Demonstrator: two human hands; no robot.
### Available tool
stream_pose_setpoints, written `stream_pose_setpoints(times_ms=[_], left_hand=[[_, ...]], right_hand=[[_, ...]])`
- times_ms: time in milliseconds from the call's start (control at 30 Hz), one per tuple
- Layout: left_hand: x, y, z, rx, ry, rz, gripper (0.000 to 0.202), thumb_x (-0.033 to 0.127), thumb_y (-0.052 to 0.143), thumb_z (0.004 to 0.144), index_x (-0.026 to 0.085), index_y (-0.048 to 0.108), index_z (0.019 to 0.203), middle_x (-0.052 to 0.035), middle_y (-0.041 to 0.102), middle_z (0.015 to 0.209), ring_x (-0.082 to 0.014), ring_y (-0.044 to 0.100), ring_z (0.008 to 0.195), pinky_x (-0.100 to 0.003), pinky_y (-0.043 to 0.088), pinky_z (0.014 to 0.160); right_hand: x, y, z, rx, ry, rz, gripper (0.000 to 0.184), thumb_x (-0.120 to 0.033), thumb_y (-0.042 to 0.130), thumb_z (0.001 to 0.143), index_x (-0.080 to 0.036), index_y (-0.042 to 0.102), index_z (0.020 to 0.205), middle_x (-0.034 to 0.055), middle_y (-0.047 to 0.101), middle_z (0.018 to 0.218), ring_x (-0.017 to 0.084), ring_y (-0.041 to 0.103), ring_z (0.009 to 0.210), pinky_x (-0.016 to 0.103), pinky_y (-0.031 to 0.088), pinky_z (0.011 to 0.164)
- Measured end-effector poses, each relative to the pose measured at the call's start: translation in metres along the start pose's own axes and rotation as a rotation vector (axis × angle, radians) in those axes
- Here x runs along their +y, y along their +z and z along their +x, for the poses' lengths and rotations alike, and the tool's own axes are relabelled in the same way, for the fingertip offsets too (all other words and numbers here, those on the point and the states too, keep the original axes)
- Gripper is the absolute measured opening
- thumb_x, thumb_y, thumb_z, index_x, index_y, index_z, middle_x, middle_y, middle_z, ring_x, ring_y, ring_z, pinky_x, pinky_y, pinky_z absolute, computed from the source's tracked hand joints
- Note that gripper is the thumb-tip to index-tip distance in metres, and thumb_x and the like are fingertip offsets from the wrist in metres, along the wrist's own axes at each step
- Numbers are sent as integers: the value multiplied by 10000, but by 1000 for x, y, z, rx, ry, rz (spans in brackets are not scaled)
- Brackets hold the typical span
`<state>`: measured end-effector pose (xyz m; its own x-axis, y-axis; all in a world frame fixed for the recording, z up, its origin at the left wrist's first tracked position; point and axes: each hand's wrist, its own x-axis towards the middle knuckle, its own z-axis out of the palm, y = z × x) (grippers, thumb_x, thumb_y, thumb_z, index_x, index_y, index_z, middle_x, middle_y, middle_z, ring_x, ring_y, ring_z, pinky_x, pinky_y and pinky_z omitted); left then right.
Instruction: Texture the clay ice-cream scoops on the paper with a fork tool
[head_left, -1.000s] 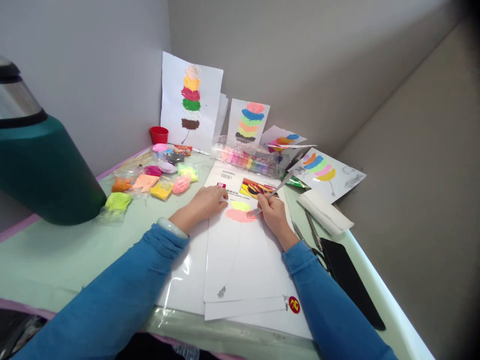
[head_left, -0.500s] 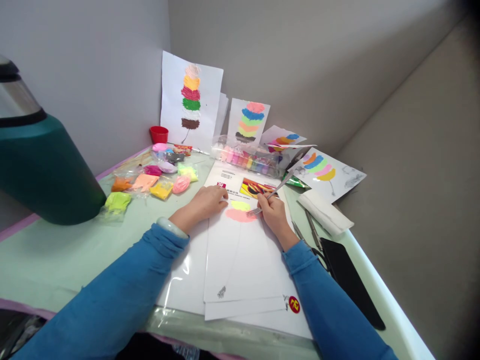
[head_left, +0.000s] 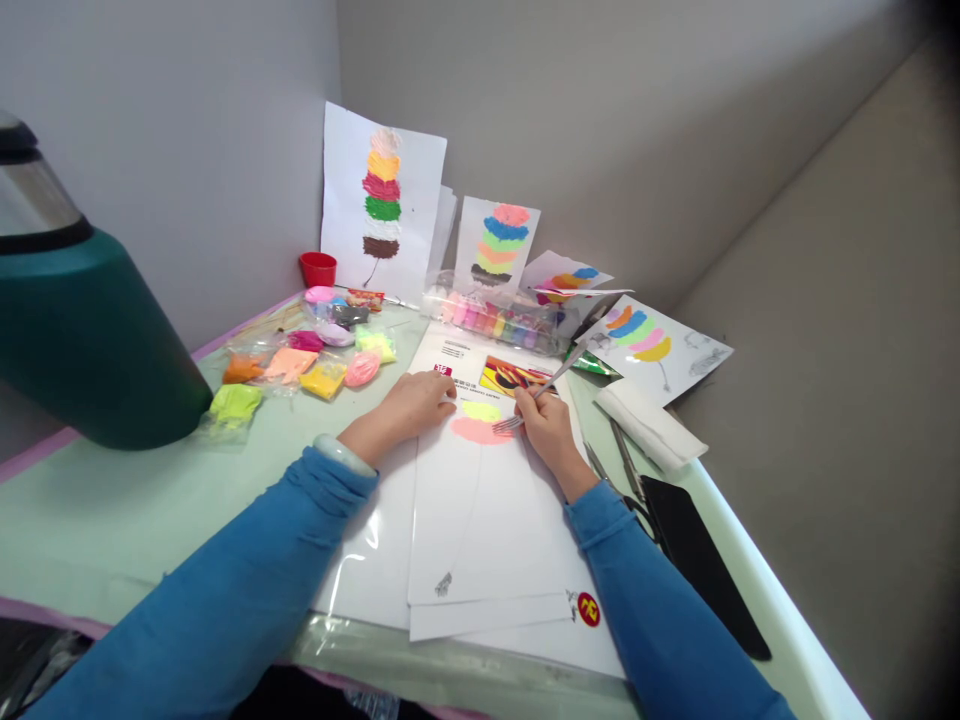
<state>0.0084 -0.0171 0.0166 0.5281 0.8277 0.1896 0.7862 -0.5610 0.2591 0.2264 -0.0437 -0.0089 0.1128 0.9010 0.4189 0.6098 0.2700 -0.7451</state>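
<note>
At the centre of a pale green counter (head_left: 150, 500) set into a corner of plain grey walls (head_left: 600, 120) lies a white paper sheet (head_left: 487, 520) on a stack of similar sheets. Near its 12 o'clock end sits a flat pink clay patch (head_left: 476, 431), with a smaller yellow-green clay patch (head_left: 480, 411) touching it on the far side. The right hand (head_left: 546, 425) has its grip clenched around a slender silver metal fork (head_left: 551, 380), whose tines rest at the 3 o'clock edge of the pink patch. The left hand (head_left: 412, 400) lies flat, grip released, fingertips pressing the sheet at the patch's 9 o'clock side.

At 12 o'clock a clear plastic box (head_left: 499, 318) holds a row of small clay pieces in many colours. At 10 o'clock, clear plastic bags (head_left: 300, 365) each hold a lump of clay: orange, peach, yellow, pink, lime. A small red cup (head_left: 318, 269) stands by the wall beyond them; its contents cannot be seen. A large dark green vessel with a steel lid (head_left: 90, 340) fills the 9 o'clock side. A folded white tissue (head_left: 649, 425) lies at 3 o'clock.
</note>
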Motion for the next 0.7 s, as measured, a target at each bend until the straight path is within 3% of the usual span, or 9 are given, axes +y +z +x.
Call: stream_pose_setpoints(times_ms=[700], left_hand=[[2,-2,-1,-15,-13,-1,254,250,449,798,177,627,963,-73,671,979,-217,612,907,-302,437,779]], right_hand=[[1,0,0,5,-6,3,379,-404,468,838,-195,499,523,-16,518,515,131,504,550,262,360,589]])
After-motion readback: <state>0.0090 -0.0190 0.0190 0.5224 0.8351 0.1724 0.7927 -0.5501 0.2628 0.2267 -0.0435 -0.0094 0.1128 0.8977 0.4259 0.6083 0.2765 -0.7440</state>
